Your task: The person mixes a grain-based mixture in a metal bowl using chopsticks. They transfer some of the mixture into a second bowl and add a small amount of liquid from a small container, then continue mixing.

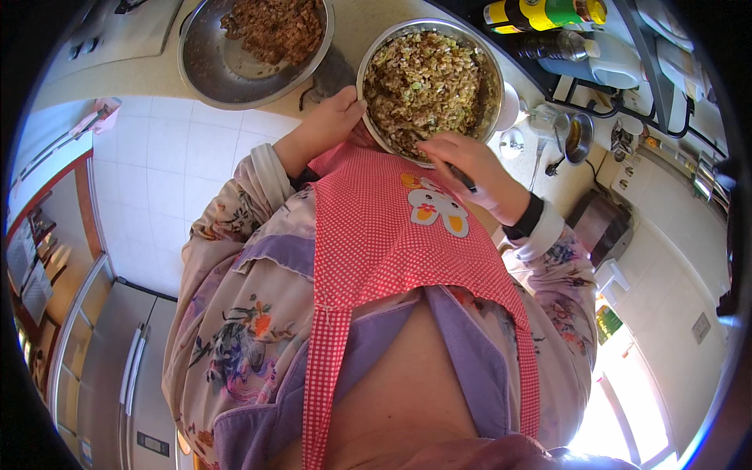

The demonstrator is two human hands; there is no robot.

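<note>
A metal mixing bowl (493, 88) is close in front of my apron at the counter's edge. It holds a chopped mixture (432, 73) with pale and green bits among brown ones. My left hand (338, 117) grips the bowl's left rim, thumb on the edge and the other fingers mostly hidden beneath. In my right hand (473, 170) is a utensil with a dark handle (462, 177); its working end reaches into the mixture at the near side, and I cannot tell its shape. A wider metal bowl (200, 59) to the left contains brown minced meat (273, 29).
A black rack (643, 64) at the upper right carries a yellow-capped bottle (540, 14) and a large plastic jug (617, 61). Beside my bowl are a white container (508, 107), a glass jar (546, 120) and a small metal bowl (580, 138). A crumpled grey bag (332, 73) lies between the two large bowls.
</note>
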